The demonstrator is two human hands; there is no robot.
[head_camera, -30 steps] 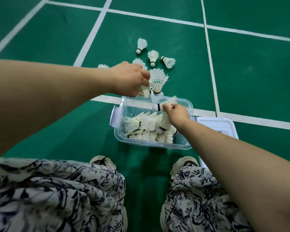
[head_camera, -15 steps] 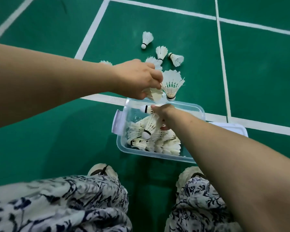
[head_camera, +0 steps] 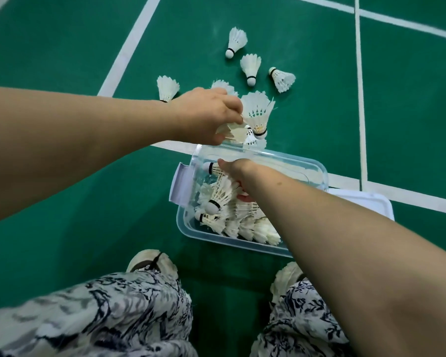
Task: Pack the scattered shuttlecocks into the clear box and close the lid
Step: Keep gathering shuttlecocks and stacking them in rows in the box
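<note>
— Four loose shuttlecocks lie on the green court floor (head_camera: 62, 60) beyond the hands: one farthest out (head_camera: 236, 41), one just nearer (head_camera: 250, 68), one on its side to the right (head_camera: 282, 79), and one off to the left (head_camera: 167, 88) by the left wrist. A fifth (head_camera: 223, 86) peeks out from behind the knuckles.

— And the hands?

— The left hand (head_camera: 204, 114) is closed on a small bunch of shuttlecocks (head_camera: 256, 113), held above the far rim of the clear box (head_camera: 317, 171). The right hand (head_camera: 238, 173) is down inside the box, fingers wrapped around a shuttlecock (head_camera: 211, 168) whose cork points left; a second one fans out beneath the palm.

— How full is the box?

— A pile of shuttlecocks (head_camera: 245, 222) fills its near half, lying in rough rows. The box sits on the floor across a white court line (head_camera: 410, 199), just ahead of the person's shoes (head_camera: 150, 261).

— The lid?

— The lid (head_camera: 366, 202) lies flat on the floor, touching the box's right side, partly hidden by the right forearm. A pale latch flap (head_camera: 181, 184) hangs open on the box's left end.

— Anything else?

— Patterned trousers (head_camera: 108, 313) fill the bottom of the view.
</note>
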